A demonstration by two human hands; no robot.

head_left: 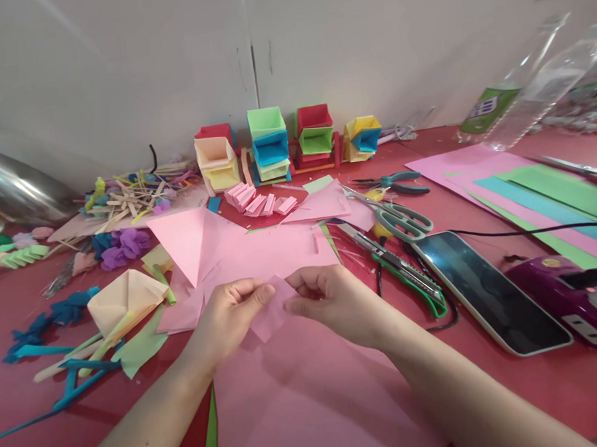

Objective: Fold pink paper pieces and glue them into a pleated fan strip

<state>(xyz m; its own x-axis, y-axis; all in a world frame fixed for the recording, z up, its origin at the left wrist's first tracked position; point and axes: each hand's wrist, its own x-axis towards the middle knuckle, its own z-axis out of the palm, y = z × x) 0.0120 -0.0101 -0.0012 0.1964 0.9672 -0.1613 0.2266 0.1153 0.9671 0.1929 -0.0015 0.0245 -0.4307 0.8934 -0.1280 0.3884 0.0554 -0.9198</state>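
Between my two hands is a small piece of pink paper [273, 320], tilted so that one corner points down. My left hand [237, 315] pinches its left edge between thumb and fingers. On the other side, my right hand [333, 303] grips the right edge, its thumb near the fingertips. Both hands hover over large pink paper sheets [307, 396] spread on the red table. Beyond them lies a row of small folded pink strips [260, 200]. A pink paper triangle [182, 239] stands out to the left of the sheets.
Folded paper boxes [269, 145] line the wall. To the right are scissors [403, 221], a green utility knife [406, 274], pliers [396, 181], a phone [492, 293] and a purple power socket [557, 290]. Paper flowers [127, 248] and a cream folded paper piece [127, 299] lie left.
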